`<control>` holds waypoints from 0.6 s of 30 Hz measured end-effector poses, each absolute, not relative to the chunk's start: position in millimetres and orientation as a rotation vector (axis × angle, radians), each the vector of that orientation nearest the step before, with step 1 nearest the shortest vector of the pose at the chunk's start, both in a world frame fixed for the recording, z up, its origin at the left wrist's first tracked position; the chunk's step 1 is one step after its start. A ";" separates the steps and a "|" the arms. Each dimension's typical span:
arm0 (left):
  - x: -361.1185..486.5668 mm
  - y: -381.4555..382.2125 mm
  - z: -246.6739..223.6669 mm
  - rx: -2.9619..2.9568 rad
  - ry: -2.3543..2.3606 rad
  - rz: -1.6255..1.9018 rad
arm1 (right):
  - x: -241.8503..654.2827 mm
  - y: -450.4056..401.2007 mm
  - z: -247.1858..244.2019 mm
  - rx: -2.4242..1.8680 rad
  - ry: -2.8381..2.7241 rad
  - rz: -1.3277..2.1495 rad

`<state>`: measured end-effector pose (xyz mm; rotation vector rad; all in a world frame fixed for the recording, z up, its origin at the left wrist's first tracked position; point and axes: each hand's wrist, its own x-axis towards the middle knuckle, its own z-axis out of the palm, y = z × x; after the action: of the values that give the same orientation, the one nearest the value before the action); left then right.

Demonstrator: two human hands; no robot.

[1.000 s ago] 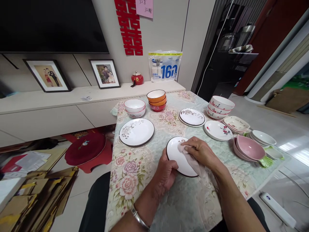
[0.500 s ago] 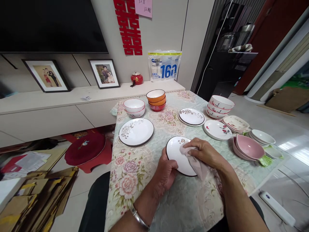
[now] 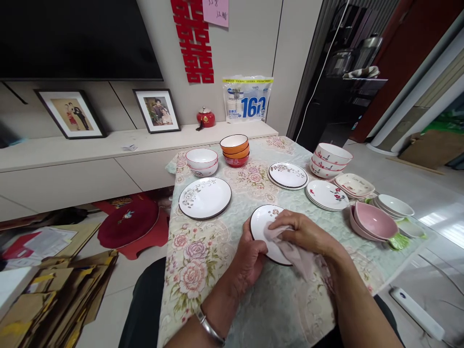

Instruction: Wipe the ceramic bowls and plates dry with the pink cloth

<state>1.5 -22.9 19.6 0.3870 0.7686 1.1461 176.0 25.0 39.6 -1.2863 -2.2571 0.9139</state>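
Observation:
My left hand (image 3: pixel 253 251) grips the left edge of a white plate (image 3: pixel 260 221) with a dark rim and a small brown flower print, thumb on top. The plate is held tilted above the tablecloth. My right hand (image 3: pixel 299 232) is closed on a pale pinkish cloth (image 3: pixel 295 253) pressed against the plate's face. Part of the cloth hangs over the plate's lower right edge. The hand and cloth hide the plate's right side. To the left lies a larger white plate (image 3: pixel 206 198) with a floral print, on top of another.
Stacked white bowls (image 3: pixel 202 159) and orange and red bowls (image 3: pixel 235 147) stand at the back. Flowered plates (image 3: pixel 288 175), red-flower plates (image 3: pixel 326 195), tall bowls (image 3: pixel 331 157) and pink dishes (image 3: pixel 375 220) stand on the right. A red stool (image 3: pixel 130 222) is left of the table.
My right hand and the cloth have shifted slightly left across the plate, covering more of its middle. My left hand keeps its grip in nearly the same place.

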 end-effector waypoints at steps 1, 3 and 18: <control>1.8 -22.9 19.6 0.385 0.782 1.147 | 181.8 27.0 38.5 -1.394 -2.230 0.845; 2.4 -23.1 19.5 0.389 0.804 1.148 | 184.7 30.2 33.6 -1.616 -2.180 0.606; -0.3 -24.0 18.4 0.416 0.739 1.116 | 165.5 24.2 41.1 -1.337 -2.237 0.816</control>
<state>-0.3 -24.0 18.4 0.4156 0.7387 1.1157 165.5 24.2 41.1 -1.3368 -2.2375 0.8156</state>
